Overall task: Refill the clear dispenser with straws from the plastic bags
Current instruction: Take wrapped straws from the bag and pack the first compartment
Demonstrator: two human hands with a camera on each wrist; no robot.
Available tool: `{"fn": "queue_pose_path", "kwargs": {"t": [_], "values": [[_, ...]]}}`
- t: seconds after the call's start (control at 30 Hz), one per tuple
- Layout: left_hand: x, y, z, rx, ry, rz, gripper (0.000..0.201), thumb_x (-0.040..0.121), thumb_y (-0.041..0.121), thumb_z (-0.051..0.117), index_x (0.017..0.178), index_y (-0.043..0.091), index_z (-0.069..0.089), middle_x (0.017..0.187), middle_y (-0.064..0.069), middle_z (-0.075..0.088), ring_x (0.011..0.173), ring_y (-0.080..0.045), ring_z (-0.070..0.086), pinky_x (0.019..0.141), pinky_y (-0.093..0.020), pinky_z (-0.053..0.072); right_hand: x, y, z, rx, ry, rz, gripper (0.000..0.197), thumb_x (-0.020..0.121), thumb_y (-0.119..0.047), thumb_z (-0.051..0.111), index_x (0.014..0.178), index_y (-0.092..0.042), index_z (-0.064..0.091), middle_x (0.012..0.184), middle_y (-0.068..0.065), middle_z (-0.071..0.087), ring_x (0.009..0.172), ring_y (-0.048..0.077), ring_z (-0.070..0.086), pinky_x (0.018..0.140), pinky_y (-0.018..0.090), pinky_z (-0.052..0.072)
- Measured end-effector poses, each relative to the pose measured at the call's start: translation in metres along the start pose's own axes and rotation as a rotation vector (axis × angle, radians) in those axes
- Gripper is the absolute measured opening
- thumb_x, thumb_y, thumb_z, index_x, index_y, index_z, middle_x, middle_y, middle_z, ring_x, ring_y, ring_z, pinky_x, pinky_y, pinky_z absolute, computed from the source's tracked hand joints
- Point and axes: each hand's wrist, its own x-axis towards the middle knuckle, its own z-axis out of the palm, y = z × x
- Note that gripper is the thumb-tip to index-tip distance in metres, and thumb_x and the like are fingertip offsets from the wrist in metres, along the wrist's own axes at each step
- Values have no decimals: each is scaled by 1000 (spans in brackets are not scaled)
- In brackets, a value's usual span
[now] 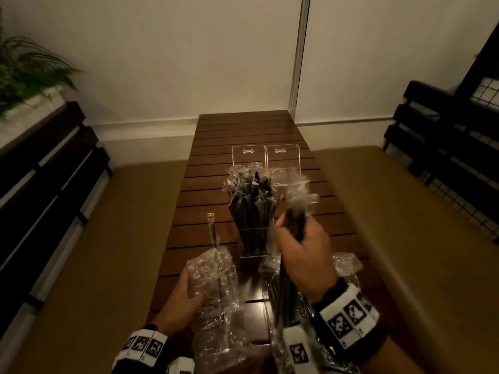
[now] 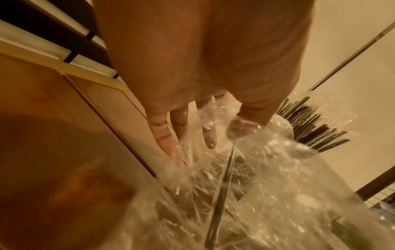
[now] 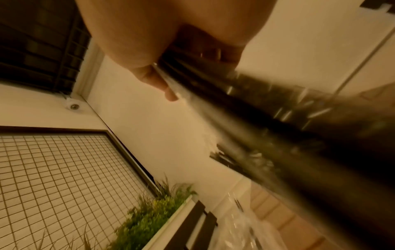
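A clear dispenser (image 1: 253,242) stands mid-table, packed with upright black wrapped straws (image 1: 251,201). My right hand (image 1: 299,247) grips a blurred bundle of black straws (image 1: 295,220) just right of the dispenser, their tops level with those inside; the right wrist view shows the bundle (image 3: 245,104) running out of my fist. The bundle's lower part trails into a plastic bag (image 1: 348,265) on the table. My left hand (image 1: 186,290) holds a crumpled clear plastic bag (image 1: 213,282) near the table's front left, with one straw (image 1: 211,230) sticking up. The fingers (image 2: 164,135) pinch the bag (image 2: 245,194).
Two clear acrylic holders (image 1: 244,157) (image 1: 282,157) stand behind the dispenser on the slatted wooden table (image 1: 243,125). Padded benches (image 1: 94,252) (image 1: 405,225) flank the table, with dark slatted backs. A green plant (image 1: 24,66) is at the far left, a wire grid (image 1: 486,93) at the right.
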Motion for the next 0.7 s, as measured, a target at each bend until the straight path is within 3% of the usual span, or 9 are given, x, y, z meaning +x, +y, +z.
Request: {"fn": "queue_pose_path", "kwargs": {"t": [0.1, 0.2, 0.27, 0.33, 0.43, 0.47, 0.53, 0.6, 0.7], "values": [[-8, 7, 2, -4, 12, 63, 66, 85, 28, 69, 134, 43, 27, 125, 16, 56, 104, 8, 63, 77, -19, 54, 0, 9, 24, -121, -160, 143, 5, 94, -17, 54, 89, -18, 54, 82, 7, 64, 68, 20, 63, 61, 34, 56], [-22, 15, 5, -61, 14, 105, 53, 86, 23, 69, 123, 44, 38, 122, 10, 61, 108, 3, 64, 75, -18, 56, 0, 19, 47, -229, -238, 177, 6, 94, -21, 55, 89, -21, 53, 83, 4, 64, 68, 12, 60, 56, 17, 48], [-33, 21, 7, -92, 14, 147, 58, 75, 43, 75, 122, 43, 42, 120, 9, 64, 109, 0, 64, 75, -17, 56, 2, 23, 60, -261, -233, 168, 7, 93, -26, 57, 88, -27, 53, 81, -3, 63, 67, 6, 60, 55, 15, 45], [-42, 25, 8, -110, 7, 166, 76, 61, 62, 79, 124, 40, 42, 119, 10, 64, 107, 0, 65, 74, -16, 56, 6, 28, 71, -265, -227, 178, 8, 93, -33, 59, 89, -32, 52, 85, -6, 64, 76, 9, 62, 63, 22, 50], [-48, 24, 12, -115, 1, 169, 52, 80, 22, 72, 121, 35, 44, 112, 13, 67, 101, 6, 65, 74, -12, 54, 14, 31, 83, -295, -248, 185, 10, 90, -38, 61, 88, -35, 51, 87, -4, 65, 90, 20, 61, 76, 31, 51], [-48, 23, 13, -106, 9, 174, 48, 82, 16, 69, 119, 35, 45, 108, 17, 68, 100, 9, 64, 74, -9, 52, 17, 30, 84, -287, -250, 184, 12, 89, -38, 62, 86, -32, 53, 86, -3, 65, 90, 22, 61, 77, 32, 52], [-49, 21, 12, -88, 17, 183, 55, 71, 43, 78, 116, 38, 46, 107, 22, 68, 103, 11, 62, 75, -8, 51, 20, 28, 86, -264, -255, 188, 15, 88, -37, 65, 84, -25, 57, 82, -1, 66, 82, 19, 63, 70, 29, 52], [-50, 18, 10, -96, 27, 192, 84, 48, 76, 77, 117, 39, 46, 113, 17, 65, 105, 9, 62, 78, -12, 52, 25, 25, 86, -242, -237, 188, 11, 88, -33, 66, 86, -23, 63, 80, -2, 69, 75, 12, 65, 66, 25, 52], [-48, 18, 11, -91, 1, 249, 91, 50, 78, 74, 124, 34, 46, 118, 13, 65, 108, 1, 64, 82, -19, 55, 30, 23, 84, -230, -193, 142, 10, 88, -27, 63, 78, -27, 65, 75, -6, 69, 74, 7, 64, 67, 25, 50]]}}
